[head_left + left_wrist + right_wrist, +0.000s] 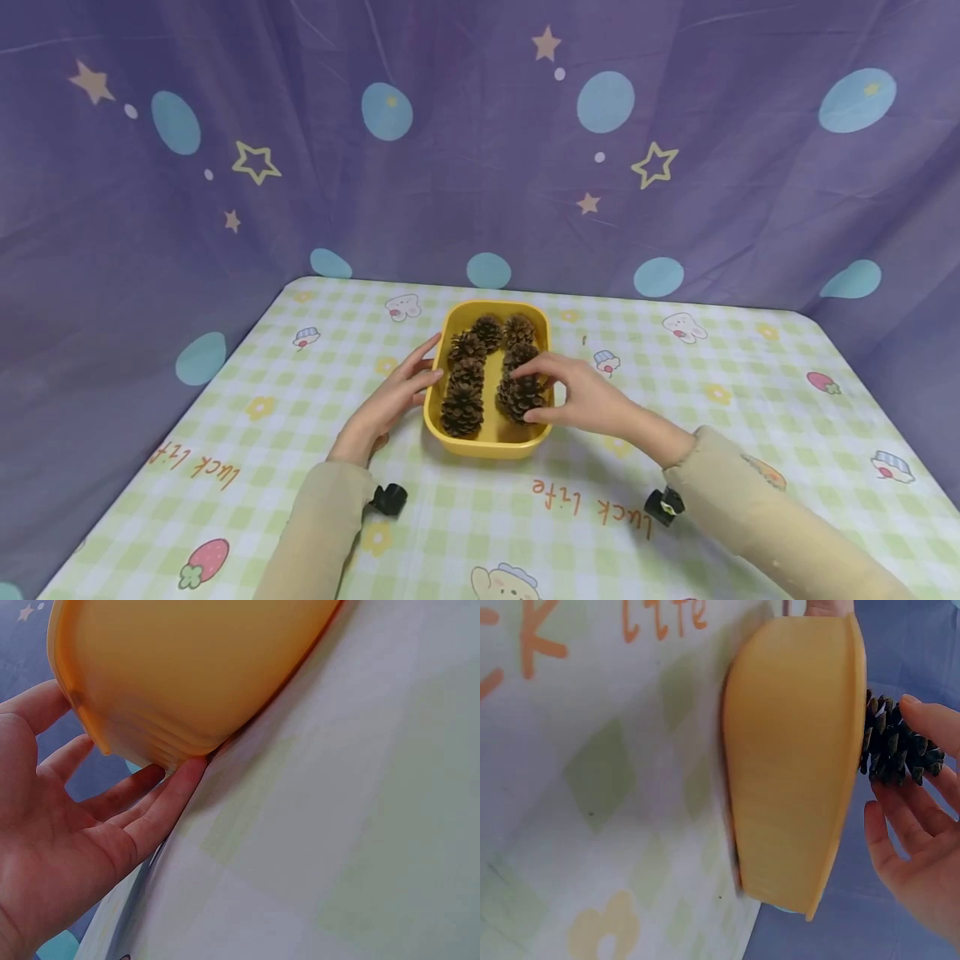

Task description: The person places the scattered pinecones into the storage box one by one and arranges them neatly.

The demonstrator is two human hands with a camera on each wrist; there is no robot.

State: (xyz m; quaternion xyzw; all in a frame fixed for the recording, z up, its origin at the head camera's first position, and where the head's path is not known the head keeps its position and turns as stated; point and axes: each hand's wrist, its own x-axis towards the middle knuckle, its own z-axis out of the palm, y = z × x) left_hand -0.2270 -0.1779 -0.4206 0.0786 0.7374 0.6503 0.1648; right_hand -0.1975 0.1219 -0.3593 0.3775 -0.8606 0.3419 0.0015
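Observation:
A yellow plastic bin point(489, 448) stands on the table with several brown pine cones point(462, 408) in two rough rows inside. My right hand point(588, 398) reaches over its right rim and holds a pine cone point(900, 746) between thumb and fingers. In the right wrist view that cone shows above the rim, its lower part hidden behind the wall. My left hand point(390, 407) rests at the bin's left side, fingers extended. Seen from the left wrist, the left fingertips point(196, 766) touch the bin's outer wall low down, close to the tabletop, and another digit lies at the rim.
A checked tablecloth point(247, 500) with printed fruit, flowers and lettering covers the table. Behind it hangs a purple curtain point(480, 167) with stars and blue dots. Dark wrist devices point(390, 499) sit at both sleeves.

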